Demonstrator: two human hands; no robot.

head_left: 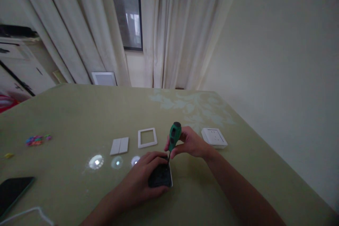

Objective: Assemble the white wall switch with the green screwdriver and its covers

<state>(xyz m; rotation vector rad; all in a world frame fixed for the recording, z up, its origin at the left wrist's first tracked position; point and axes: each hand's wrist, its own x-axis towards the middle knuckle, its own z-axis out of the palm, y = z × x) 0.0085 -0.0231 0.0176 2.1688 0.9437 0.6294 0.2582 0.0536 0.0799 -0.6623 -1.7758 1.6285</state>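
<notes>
My right hand (192,143) grips a green-handled screwdriver (173,137), held nearly upright with its tip down on a dark switch module (160,177). My left hand (144,178) lies over that module and holds it flat on the green table (79,113). Just beyond lie a white square frame (147,137) and a white two-part rocker cover (119,146). A white wall socket (214,137) sits to the right of my right hand.
A dark phone (13,190) and a white cable (29,213) lie at the near left. Small colourful bits (37,140) sit further left. Curtains (172,24), a window and a wall (278,60) stand beyond the table's far and right edges.
</notes>
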